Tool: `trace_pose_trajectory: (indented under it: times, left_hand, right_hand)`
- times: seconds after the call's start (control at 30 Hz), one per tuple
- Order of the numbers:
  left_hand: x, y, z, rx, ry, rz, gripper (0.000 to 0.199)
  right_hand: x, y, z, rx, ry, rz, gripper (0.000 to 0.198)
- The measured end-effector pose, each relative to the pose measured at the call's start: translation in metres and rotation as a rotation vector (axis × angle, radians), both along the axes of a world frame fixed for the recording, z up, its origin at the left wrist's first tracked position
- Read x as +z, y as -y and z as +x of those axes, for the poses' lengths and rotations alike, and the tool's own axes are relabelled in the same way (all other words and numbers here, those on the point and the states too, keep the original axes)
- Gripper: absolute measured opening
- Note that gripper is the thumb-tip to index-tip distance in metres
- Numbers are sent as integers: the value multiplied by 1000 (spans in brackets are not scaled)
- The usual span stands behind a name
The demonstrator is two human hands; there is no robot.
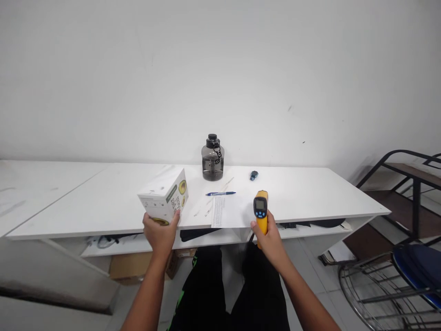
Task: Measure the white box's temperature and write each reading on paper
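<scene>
A long white surface [310, 193] runs along a plain white wall [220, 69], with an open shelf beneath it where dark cables and a brown cardboard box [127, 265] show. At the far right stand a dark metal-framed rack [409, 184] and a round wire-frame chair with a blue seat [418, 271].

The person sits facing the surface, black trousers [227, 294] visible below the near edge. Near the left front edge is a white cardboard box printed with green and yellow avocado pictures [164, 196]. It is tilted, one corner raised towards the camera, and the left hand [160, 236] is clamped on its lower near side, thumb on the right face and fingers underneath; whether the box still touches the surface cannot be told.

At the back, close to the wall, a smoky grey transparent water jug with a black cap [212, 158] stands upright. In front of it a white printed sheet of paper [225, 211] lies reaching the front edge.

The right hand [270, 239] is closed round the grip of a yellow and black handheld infrared thermometer [261, 209], held upright just right of the paper, its small screen facing the camera.

A blue pen [220, 193] lies across the top of the paper, and a small blue object [254, 175] sits right of the jug.
</scene>
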State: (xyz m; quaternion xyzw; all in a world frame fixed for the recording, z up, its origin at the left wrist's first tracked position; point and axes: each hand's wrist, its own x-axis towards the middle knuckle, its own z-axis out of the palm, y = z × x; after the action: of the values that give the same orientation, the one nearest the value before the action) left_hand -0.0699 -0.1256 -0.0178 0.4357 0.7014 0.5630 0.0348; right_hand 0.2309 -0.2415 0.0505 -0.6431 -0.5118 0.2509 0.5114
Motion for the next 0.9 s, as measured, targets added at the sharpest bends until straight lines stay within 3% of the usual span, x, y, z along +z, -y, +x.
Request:
trace_pose_trajectory:
  times: [0.17, 0.3, 0.5, 0.6, 0.7, 0.9]
  left_hand:
    - [-3, -2, -1, 19, -11, 0, 100]
    - [-7, -5, -1, 38, -50, 16, 98]
    - [-27, -17, -2, 77, -136, 74, 96]
    - [-42, -24, -3, 92, -162, 115, 97]
    - [-55, -29, -4, 107, -175, 174, 101]
    - [-66, -31, -6, 90, -219, 222, 104]
  right_hand:
    - [-10, -58, 43, -70, 216, -117, 66]
    - [-23, -101, 72, -100, 535, -215, 54]
    - [-34, -132, 89, -119, 906, -282, 49]
    - [-33, -138, 85, -173, 1009, -289, 49]
    - [-30, -141, 69, -224, 1145, -170, 40]
    - [-15, -160, 5, 39, 1237, -6, 34]
